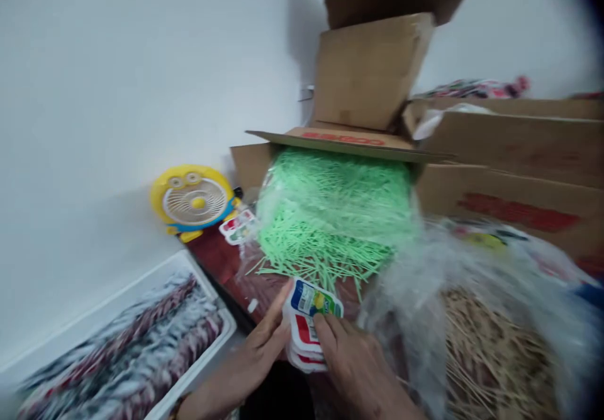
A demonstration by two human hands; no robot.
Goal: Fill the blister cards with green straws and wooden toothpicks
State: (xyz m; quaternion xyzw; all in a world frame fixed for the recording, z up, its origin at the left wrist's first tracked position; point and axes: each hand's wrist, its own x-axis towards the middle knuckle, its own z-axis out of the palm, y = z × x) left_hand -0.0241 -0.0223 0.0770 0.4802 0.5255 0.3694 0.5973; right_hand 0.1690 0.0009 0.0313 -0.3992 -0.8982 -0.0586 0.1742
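Observation:
A small stack of printed cards point(306, 332) with rounded white edges and red, blue and green print is between my two hands, above the front of the red-brown table. My left hand point(264, 347) lies along the stack's left side, its fingers pressed together against the edges. From the right, my right hand point(352, 366) grips the stack with its thumb on the top card; its other fingers are partly hidden. Just beyond the cards, many thin green sticks point(330, 218) spill from a clear plastic bag inside an open cardboard box point(252, 167).
At left stands a white bin point(225, 327) of blurred, dark and red striped items. A yellow fan point(198, 203) and more printed cards point(238, 226) are behind it. A clear bag point(415, 294) of tan sticks point(500, 357) lies right. Cardboard boxes point(368, 70) are stacked behind.

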